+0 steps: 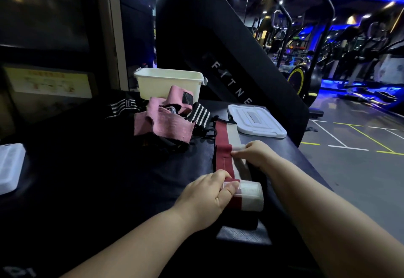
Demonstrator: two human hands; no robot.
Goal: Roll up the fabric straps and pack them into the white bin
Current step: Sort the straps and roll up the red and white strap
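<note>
A red, white and black fabric strap (225,144) lies stretched away from me on the dark table. Its near end is rolled into a thick roll (249,196). My left hand (207,199) grips the roll's left side, fingers curled over the top. Farther up the flat strap, my right hand (253,153) pinches its white edge. A heap of pink straps (166,122) and black-and-white striped straps (201,113) lies behind. The white bin (168,83) stands at the table's far edge, its inside hidden.
The bin's white lid (255,120) lies flat at the right, next to the strap's far end. A white plastic object (8,168) sits at the left edge. A black gym machine panel (218,48) rises behind the table, whose right edge (306,159) drops to the floor.
</note>
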